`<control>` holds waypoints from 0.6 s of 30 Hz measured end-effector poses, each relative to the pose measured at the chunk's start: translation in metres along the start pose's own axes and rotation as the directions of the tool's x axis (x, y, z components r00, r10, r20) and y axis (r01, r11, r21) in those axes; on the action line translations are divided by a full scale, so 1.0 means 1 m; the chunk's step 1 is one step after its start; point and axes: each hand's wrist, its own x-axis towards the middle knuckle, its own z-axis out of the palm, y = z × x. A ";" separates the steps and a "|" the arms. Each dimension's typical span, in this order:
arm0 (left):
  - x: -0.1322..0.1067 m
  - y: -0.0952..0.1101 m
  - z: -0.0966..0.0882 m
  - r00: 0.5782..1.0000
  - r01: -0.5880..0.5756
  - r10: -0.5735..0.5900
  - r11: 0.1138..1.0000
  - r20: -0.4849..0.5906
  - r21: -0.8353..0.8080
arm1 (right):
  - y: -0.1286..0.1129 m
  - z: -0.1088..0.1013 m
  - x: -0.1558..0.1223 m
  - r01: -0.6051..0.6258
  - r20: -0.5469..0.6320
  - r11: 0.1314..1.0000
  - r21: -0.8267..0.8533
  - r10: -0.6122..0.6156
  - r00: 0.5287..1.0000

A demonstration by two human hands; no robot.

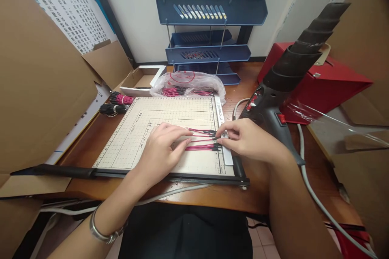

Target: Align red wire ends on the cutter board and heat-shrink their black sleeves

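Note:
A beige gridded cutting board lies on the wooden desk in front of me. Several short red wires with black tips lie side by side across its right part. My left hand rests flat on the wires' left ends, fingers stretched out. At the board's right edge, beside a white ruler strip, my right hand pinches the black tips of the wires with thumb and forefinger.
A heat gun stands at the right, its grey cable trailing off the desk. A clear bag of wires and a blue tiered tray sit behind the board. Bundled wires, cardboard walls and a red box surround the desk.

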 end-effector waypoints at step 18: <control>0.043 0.017 0.012 0.959 -0.081 0.008 0.966 0.285 0.245 | 0.001 0.006 0.003 0.013 -0.185 0.999 -0.046 -0.022 0.982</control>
